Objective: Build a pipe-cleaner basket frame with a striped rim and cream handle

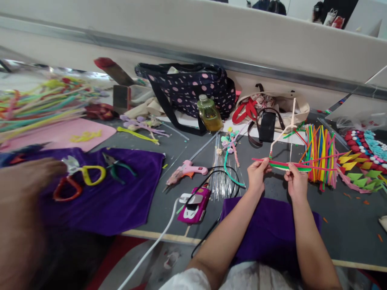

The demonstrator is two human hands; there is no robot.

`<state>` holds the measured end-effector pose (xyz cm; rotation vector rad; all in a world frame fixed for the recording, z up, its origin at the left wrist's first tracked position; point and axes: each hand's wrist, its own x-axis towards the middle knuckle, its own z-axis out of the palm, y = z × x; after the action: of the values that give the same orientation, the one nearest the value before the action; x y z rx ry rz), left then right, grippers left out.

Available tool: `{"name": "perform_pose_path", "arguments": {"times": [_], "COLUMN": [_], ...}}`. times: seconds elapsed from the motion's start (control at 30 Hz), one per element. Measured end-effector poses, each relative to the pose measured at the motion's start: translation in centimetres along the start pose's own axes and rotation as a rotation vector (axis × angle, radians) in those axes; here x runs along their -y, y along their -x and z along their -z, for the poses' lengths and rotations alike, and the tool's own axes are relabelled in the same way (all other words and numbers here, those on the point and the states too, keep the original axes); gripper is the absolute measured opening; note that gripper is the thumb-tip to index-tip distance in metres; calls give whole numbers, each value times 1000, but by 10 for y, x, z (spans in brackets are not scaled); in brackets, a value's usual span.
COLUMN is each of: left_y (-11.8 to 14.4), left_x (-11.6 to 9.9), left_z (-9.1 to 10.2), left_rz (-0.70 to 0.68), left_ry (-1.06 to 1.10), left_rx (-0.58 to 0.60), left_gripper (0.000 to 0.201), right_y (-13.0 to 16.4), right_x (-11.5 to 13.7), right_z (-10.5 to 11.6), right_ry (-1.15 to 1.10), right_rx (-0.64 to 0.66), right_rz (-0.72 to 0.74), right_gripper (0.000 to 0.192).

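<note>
My left hand (257, 176) pinches one end of a small bundle of pipe cleaners (279, 164) in pink-red, green and white. On the other end of the bundle, my right hand (297, 182) is closed with thumb and fingers together. A pale twisted pipe cleaner frame (280, 134) rises above the bundle, with a thin tip standing up at its top. Whether the frame is joined to the bundle I cannot tell. Just right of my right hand lies a thick pile of coloured pipe cleaners (321, 151). Below my hands is a purple cloth (272, 225).
A blurred arm of another person (27, 201) reaches in from the left, near scissors (93, 175) and pliers (116, 166). A pink glue gun (185, 172), a magenta power strip (195, 207) with cables and a bottle (208, 114) stand centrally. Bags (187, 88) line the back.
</note>
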<state>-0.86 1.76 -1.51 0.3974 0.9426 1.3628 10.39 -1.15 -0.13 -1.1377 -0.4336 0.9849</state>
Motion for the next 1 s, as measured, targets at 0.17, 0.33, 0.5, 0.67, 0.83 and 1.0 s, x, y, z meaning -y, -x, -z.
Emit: {"name": "perform_pose_path", "arguments": {"times": [0.17,0.33,0.5,0.67,0.83,1.0], "left_y": [-1,0,0,0,0,0], "left_x": [-1,-2,-1,-1,-1,-1], "left_z": [1,0,0,1,1,1], "left_rz": [-11,8,7,53,92,150], "left_ry": [14,21,28,52,129,217], "left_rx": [7,27,46,80,106,120], "left_gripper": [30,29,31,32,33,31], "right_y": [-1,-1,1,2,4,5], "right_x": [0,2,3,3,3,3], "right_z": [1,0,-1,-1,-2,-3], "right_ry": [-26,-32,-39,-12,-24,-22], "right_rx": [5,-4,1,9,22,31], "right_rz": [-28,-30,-21,-7,8,15], "right_gripper": [24,23,23,23,23,23]}}
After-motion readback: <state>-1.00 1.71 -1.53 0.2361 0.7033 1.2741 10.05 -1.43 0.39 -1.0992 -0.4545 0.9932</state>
